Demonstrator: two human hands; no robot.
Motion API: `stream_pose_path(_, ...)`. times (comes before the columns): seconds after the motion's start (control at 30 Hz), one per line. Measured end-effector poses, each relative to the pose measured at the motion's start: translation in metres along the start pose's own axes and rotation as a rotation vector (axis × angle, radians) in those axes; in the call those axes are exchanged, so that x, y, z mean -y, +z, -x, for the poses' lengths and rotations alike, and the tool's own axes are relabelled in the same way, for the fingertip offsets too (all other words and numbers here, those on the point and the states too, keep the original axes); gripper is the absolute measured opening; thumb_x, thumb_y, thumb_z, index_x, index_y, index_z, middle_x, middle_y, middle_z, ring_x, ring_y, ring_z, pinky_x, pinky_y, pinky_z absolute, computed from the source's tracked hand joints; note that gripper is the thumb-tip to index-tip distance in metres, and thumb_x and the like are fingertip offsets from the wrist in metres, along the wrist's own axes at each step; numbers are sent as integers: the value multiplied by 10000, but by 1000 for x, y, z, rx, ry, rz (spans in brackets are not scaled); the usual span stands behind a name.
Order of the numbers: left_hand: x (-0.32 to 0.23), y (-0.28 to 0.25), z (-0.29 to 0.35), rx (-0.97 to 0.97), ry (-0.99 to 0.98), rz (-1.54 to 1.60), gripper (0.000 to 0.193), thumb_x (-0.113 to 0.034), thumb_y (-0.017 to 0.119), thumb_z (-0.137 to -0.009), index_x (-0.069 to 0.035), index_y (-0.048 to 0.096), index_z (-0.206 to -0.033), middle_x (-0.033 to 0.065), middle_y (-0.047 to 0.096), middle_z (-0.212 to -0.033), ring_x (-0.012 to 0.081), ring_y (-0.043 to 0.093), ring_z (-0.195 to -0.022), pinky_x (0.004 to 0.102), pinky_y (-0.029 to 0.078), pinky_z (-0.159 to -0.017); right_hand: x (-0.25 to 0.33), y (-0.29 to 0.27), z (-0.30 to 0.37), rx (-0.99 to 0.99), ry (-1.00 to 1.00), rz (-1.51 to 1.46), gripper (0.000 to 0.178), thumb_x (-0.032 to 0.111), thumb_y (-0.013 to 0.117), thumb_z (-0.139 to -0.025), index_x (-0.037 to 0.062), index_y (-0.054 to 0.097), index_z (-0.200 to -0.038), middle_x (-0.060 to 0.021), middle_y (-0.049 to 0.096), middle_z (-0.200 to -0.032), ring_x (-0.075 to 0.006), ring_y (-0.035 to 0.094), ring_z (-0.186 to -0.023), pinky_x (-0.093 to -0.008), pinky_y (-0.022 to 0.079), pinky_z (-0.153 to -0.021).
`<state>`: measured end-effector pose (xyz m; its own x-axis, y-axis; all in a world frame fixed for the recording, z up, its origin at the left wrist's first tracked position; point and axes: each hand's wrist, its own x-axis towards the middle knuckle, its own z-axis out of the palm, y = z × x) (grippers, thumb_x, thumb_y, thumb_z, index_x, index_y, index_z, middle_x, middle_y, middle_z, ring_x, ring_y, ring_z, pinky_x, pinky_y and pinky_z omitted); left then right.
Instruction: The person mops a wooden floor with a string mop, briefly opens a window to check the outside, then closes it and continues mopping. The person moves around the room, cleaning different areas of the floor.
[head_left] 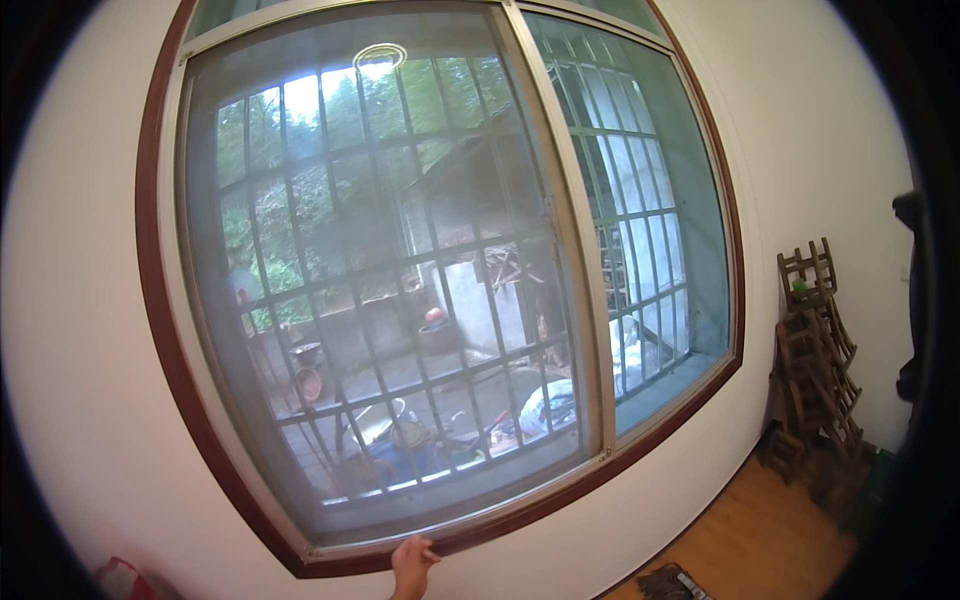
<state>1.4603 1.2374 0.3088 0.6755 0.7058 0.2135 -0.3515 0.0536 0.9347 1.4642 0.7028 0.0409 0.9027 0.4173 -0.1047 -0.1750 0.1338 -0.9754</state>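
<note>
My left hand [411, 567] comes in at the lower edge, in front of the bottom of the window's reddish-brown frame [500, 532]. Its fingers are bent together toward the right; whatever they may hold is too small to make out. Above it stands a large sliding window with a metal frame [590, 300]. A hazy, screen-like panel [350, 240] fills the left part, while the right-hand pane [705, 260] looks clearer. Dark bars cross the view behind both. My right hand is not in view.
Wooden chairs or stools [815, 350] are piled against the wall at the right. A dark, fringed-looking thing [668, 583] lies on the wooden floor [715, 535]. Something red [125, 578] shows at lower left. Through the window appear trees and yard clutter.
</note>
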Motion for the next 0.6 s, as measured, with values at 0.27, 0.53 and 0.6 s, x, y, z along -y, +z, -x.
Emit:
stream_pose_path(0.27, -26, -10, 49, -308, -46, 89, 464, -366, 413, -1031, 41, 565, -1195, 110, 647, -1040, 218, 628, -960, 368, 510, -890, -15, -34, 5, -120, -125, 492, 508, 13, 642, -833, 134, 506, -1307, -51, 586, -936, -159, 545, -819, -315, 480, -741)
stream_pose_path(0.53, 66, 82, 85, 158, -443, -94, 298, -284, 580, -973, 9, 634, -988, 73, 644, -916, 159, 605, -833, 286, 509, -719, -49, -69, -3, -114, 533, -544, 129, 146, 561, -905, 22, 574, -870, -66, 552, -688, -172, 531, -578, -311, 433, -528)
stream_pose_path(0.6, 90, 119, 108, 165, -577, -12, 277, -271, 574, -970, -3, 634, -933, 62, 637, -822, 145, 599, -735, 279, 501, -652, -64, -66, 7, -163, 693, -316, 166, 136, 529, -926, 27, 551, -802, -81, 560, -676, -203, 529, -555, -337, 445, -519)
